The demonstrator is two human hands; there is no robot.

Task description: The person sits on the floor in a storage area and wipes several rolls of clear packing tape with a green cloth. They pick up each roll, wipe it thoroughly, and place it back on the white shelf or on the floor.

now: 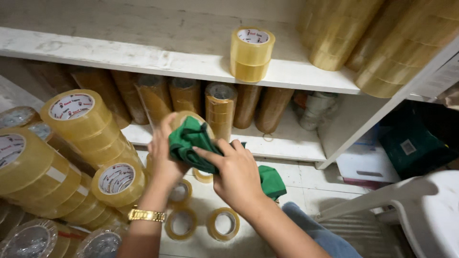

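Observation:
My left hand [163, 157] grips a roll of yellowish packing tape [184, 117] from its left side, in front of the lower shelf. A gold watch [146, 215] sits on that wrist. My right hand [234, 172] presses a green cloth [191, 141] against the roll, and the cloth's tail [271, 181] hangs down behind the hand. Most of the roll is hidden by the cloth and my fingers.
A short stack of tape rolls [251, 53] stands on the white upper shelf [143, 59]. Wrapped tape tubes [220, 107] line the lower shelf. Stacked rolls [81, 143] pile at left. Loose rolls [223, 223] lie on the floor. A white plastic chair [420, 210] is at right.

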